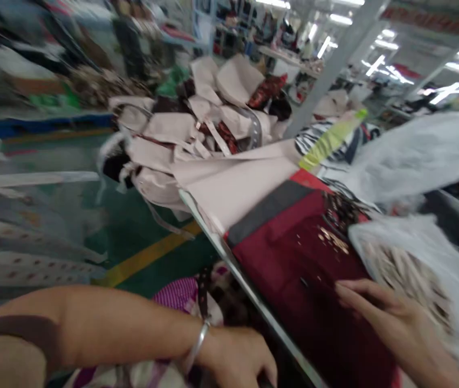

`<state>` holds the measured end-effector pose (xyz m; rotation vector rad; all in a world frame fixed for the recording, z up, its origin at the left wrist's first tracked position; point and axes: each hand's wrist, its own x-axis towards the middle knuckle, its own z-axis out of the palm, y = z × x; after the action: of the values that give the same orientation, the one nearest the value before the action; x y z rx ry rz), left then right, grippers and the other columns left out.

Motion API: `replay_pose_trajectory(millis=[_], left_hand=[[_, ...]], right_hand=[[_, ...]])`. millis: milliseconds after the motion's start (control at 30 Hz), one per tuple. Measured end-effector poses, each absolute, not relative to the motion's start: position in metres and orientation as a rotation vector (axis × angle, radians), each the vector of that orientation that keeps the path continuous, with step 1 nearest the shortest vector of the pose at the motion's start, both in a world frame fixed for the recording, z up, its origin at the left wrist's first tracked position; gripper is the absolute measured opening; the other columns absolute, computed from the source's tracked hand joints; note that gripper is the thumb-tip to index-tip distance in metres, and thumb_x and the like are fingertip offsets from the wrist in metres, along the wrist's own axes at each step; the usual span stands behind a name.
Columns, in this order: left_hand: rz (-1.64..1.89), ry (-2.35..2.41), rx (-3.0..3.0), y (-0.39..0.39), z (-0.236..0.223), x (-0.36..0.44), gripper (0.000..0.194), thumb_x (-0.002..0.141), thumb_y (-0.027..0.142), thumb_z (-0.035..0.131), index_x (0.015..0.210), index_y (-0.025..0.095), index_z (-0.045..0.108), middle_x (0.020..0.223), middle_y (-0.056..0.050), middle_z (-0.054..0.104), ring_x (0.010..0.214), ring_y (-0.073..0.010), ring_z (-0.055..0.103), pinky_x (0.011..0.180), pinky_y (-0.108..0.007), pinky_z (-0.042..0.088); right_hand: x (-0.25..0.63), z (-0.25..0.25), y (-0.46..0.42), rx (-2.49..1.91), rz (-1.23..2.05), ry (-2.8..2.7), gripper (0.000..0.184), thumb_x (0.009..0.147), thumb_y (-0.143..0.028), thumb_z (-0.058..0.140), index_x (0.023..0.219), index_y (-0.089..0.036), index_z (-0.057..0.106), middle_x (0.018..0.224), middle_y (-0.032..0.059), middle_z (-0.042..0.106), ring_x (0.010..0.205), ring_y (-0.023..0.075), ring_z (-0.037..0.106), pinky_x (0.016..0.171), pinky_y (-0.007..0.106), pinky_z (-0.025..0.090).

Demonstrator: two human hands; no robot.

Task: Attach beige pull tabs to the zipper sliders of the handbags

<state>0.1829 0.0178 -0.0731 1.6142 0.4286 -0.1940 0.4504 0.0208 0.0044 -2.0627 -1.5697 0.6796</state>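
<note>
My left hand (240, 355), with a silver bracelet at the wrist, is low in the middle, beside the table's metal edge (249, 293). Its fingers curl closed around something dark at the bottom of the frame that I cannot make out. Over the dark red cloth (278, 258) on the table is my right hand (395, 318), fingers stretched out and slightly blurred, with nothing visible in them. Small gold-coloured metal pieces (334, 240) lie scattered on the cloth beyond it. A small dark piece (303, 282) lies left of its fingertips.
A plastic bag of pale strips (411, 275) stands right of the cloth. Beige pieces with straps (168, 129) are heaped beyond the table. A grey pillar (330, 70) rises behind. White perforated strips (31, 264) hang at left. Purple-striped fabric (176, 293) lies below the table edge.
</note>
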Motion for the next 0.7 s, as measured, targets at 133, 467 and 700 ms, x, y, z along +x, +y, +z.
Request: replay_pose_trajectory(millis=[133,467,700], left_hand=[[-0.249,0.499,1.476,0.014,-0.062,0.183,0.015,0.062,0.023,0.071,0.077,0.018,0.066,0.061,0.006,0.051,0.056,-0.0114,0.045,0.046,-0.021,0.029],[-0.248,0.463,1.411,-0.008,-0.048,0.188,0.025,0.062,0.028,0.064,0.084,0.016,0.066,0.064,0.004,0.055,0.057,-0.0127,0.046,0.047,-0.022,0.029],[-0.231,0.487,1.411,-0.017,-0.048,0.19,0.026,0.06,0.028,0.063,0.083,0.015,0.065,0.063,0.004,0.055,0.058,-0.0127,0.045,0.047,-0.022,0.029]], right_hand=[[0.387,0.038,-0.051,-2.033,0.948,-1.612,0.02,0.084,-0.04,0.067,0.079,-0.023,0.076,0.071,0.0,0.071,0.065,0.0141,0.065,0.059,0.02,0.048],[0.348,0.006,-0.146,-1.914,0.88,-1.633,0.011,0.085,-0.012,0.073,0.083,-0.022,0.077,0.079,-0.0015,0.072,0.074,0.011,0.067,0.068,0.019,0.045],[0.349,0.003,-0.151,-1.881,0.864,-1.654,0.015,0.083,-0.008,0.075,0.083,-0.022,0.079,0.078,-0.0028,0.073,0.072,0.0091,0.067,0.068,0.017,0.045]])
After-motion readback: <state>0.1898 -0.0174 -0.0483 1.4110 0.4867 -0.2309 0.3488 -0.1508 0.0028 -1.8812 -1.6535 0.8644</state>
